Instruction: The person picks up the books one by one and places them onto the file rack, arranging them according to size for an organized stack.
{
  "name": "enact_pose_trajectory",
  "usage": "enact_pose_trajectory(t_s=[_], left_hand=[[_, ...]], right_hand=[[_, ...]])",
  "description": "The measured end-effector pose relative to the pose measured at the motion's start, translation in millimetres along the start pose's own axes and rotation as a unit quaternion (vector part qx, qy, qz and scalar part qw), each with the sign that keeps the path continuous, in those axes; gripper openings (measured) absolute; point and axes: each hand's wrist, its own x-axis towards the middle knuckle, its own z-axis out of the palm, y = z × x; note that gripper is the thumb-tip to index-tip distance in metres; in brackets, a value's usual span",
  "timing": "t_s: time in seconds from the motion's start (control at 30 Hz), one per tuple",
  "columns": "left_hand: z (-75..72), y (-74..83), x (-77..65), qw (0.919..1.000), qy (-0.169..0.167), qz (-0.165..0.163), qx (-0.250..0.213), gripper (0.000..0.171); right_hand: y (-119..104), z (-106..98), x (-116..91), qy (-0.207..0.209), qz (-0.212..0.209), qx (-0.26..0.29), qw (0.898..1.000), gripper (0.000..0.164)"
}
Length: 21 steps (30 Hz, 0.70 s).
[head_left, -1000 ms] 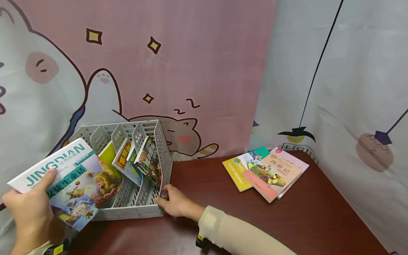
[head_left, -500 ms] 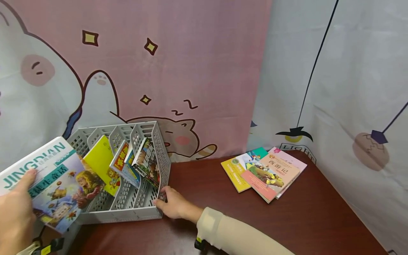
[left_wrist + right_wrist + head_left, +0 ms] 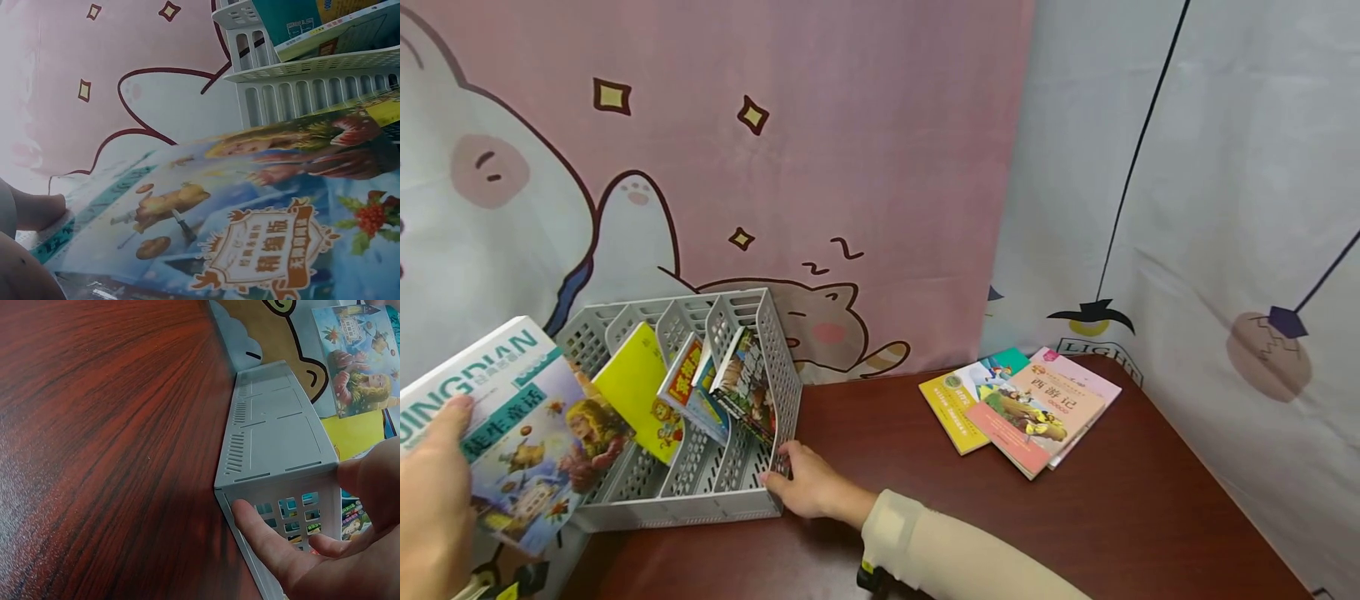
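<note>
Storybook (image 3: 553, 442) had shifted left, uncovering more of yellow book (image 3: 638, 387). Left hand (image 3: 433, 496), nearer, pinched left end, hidden fingers probably behind; long axis sloped far-left to near-right, rack (image 3: 700, 507) rightward, gripped by right hand (image 3: 811, 483).

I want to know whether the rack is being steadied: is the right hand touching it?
Touching. The right wrist view shows it: the right hand has a finger lying against the perforated side of the grey rack.

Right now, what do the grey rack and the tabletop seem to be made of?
The grey rack looks like matte moulded plastic: thin walls with regular holes and slots. The tabletop looks like glossy wood or printed laminate: reddish-brown grain, pale sheen.
</note>
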Motion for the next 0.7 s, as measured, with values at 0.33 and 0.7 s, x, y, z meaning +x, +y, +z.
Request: enact_pose_trajectory(t_s=[0.33,0.7], left_hand=[[1.9,10.4,-27.9,0.9895,0.05,0.053,0.125,0.049],[4.0,29.1,-48.4,0.9881,0.036,0.042,0.144,0.051]], right_hand=[[-0.4,-0.2,0.0,-0.003,0.001,-0.002,1.0,0.058],[-0.1,0.9,-0.3,-0.001,0.001,-0.003,1.0,0.057]])
